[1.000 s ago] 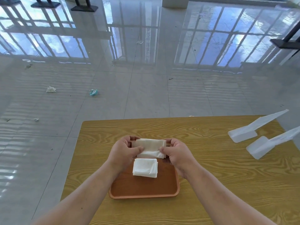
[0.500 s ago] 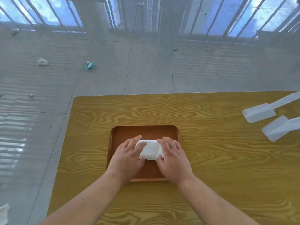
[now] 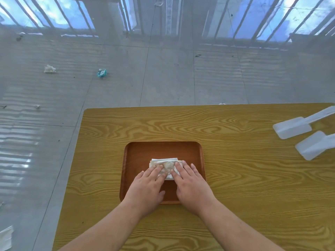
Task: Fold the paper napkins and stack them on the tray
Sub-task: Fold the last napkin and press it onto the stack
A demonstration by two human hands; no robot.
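A brown wooden tray (image 3: 141, 151) lies on the wood-grain table. In its middle sits a small stack of folded white paper napkins (image 3: 164, 163). My left hand (image 3: 147, 185) rests flat on the stack's left part, fingers spread. On the right part lies my right hand (image 3: 192, 185), also flat. Both palms press down on the napkins and neither hand grips anything. The near half of the stack is hidden under my fingers.
Two white plastic scoop-like pieces (image 3: 297, 127) (image 3: 315, 147) lie at the table's right edge. The table's far edge (image 3: 181, 105) meets a shiny tiled floor with scraps of litter (image 3: 102, 73). A loose white napkin (image 3: 6, 237) lies on the floor at lower left.
I brought the folded napkin down from above the tray's far edge onto the napkin lying in the tray. My hands went from pinching it to lying flat on the stack.
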